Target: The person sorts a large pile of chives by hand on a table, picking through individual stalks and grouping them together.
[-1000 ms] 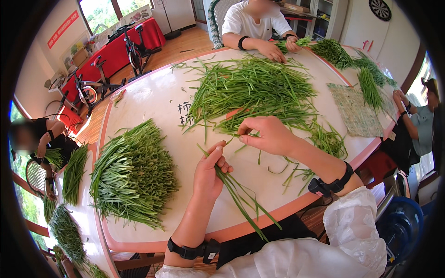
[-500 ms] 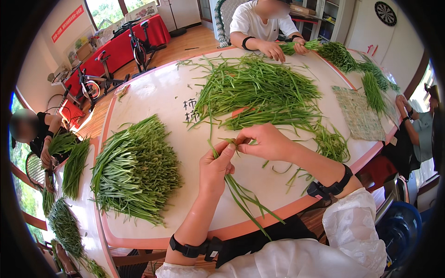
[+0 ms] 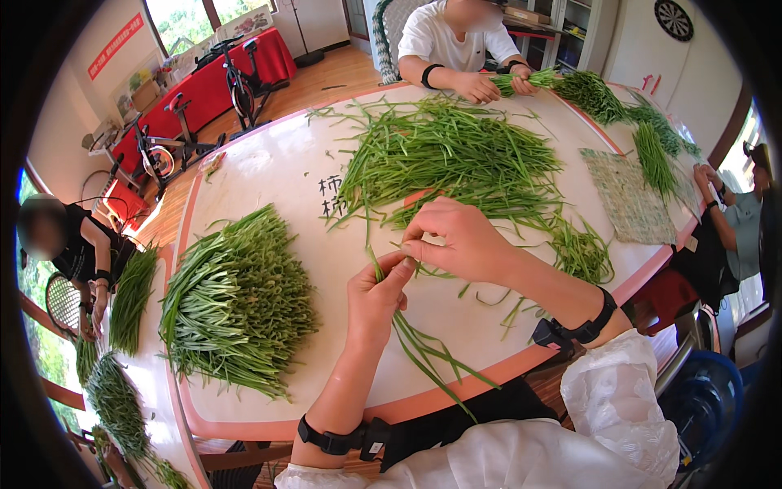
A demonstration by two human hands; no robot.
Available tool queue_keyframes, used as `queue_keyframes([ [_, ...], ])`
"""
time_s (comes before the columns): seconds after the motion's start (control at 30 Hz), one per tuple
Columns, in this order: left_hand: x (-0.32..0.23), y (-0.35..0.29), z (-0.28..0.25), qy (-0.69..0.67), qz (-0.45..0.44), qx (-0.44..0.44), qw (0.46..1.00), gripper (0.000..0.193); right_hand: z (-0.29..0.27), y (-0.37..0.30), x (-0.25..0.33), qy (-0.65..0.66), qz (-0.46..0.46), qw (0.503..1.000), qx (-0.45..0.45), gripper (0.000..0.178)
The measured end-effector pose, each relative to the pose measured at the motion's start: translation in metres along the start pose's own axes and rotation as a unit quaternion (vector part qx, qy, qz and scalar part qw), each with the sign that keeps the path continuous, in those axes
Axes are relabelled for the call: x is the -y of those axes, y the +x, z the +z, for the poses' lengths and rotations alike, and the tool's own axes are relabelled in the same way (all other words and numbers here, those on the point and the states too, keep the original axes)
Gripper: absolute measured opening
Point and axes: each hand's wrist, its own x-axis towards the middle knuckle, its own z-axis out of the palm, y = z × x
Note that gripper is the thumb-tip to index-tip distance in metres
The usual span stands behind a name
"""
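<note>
My left hand (image 3: pixel 375 301) is closed around a few long green chives (image 3: pixel 423 346), whose thin ends hang below the fist over the table's near edge. Against the left thumb, the thumb and forefinger of my right hand (image 3: pixel 460 236) are pinched together; what lies between them is hidden. Left of my hands lies a thick, neatly aligned pile of chives (image 3: pixel 240 301). Beyond them spreads a big loose heap of chives (image 3: pixel 452 155), with a small tangle of strands (image 3: pixel 582 248) near my right forearm.
The white table (image 3: pixel 269 416) has an orange border. A woven mat (image 3: pixel 627 196) lies at the right. Across the table a person (image 3: pixel 456 49) holds a green bunch (image 3: pixel 525 81); others sit left and right. A blue tub (image 3: pixel 700 407) stands by my right side.
My right hand has rolled over and its knuckles have risen slightly, while its fingertips stay by the left thumb. My left hand barely moves. The person at the left has shifted their arms.
</note>
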Motion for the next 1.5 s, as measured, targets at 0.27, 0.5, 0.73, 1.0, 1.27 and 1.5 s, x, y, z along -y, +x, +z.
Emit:
queue_keyframes([
  [0.27, 0.000, 0.000, 0.000, 0.000, -0.019, -0.008, 1.000, 0.026, -0.050, -0.015, 0.026, 0.081, 0.127, 0.989, 0.004, 0.021],
  [0.5, -0.003, 0.001, -0.002, -0.145, -0.085, 0.024, 0.985, 0.020, -0.088, -0.057, 0.006, -0.125, 0.264, 0.914, 0.280, 0.035],
  [0.73, -0.003, 0.000, -0.004, -0.174, -0.090, 0.047, 0.980, 0.021, -0.004, -0.051, -0.020, -0.039, 0.017, 0.999, 0.034, 0.024],
  [1.0, -0.002, 0.001, -0.003, -0.118, -0.082, 0.043, 0.989, 0.025, 0.021, -0.030, -0.012, -0.014, 0.042, 0.988, 0.146, 0.021],
  [1.27, 0.006, 0.011, -0.007, -0.085, -0.015, -0.051, 0.995, 0.029, -0.013, -0.039, -0.003, 0.015, 0.177, 0.944, 0.278, 0.022],
  [1.5, 0.005, 0.014, -0.016, -0.268, -0.104, -0.017, 0.958, 0.023, -0.076, -0.075, -0.028, -0.049, 0.272, 0.925, 0.262, 0.023],
])
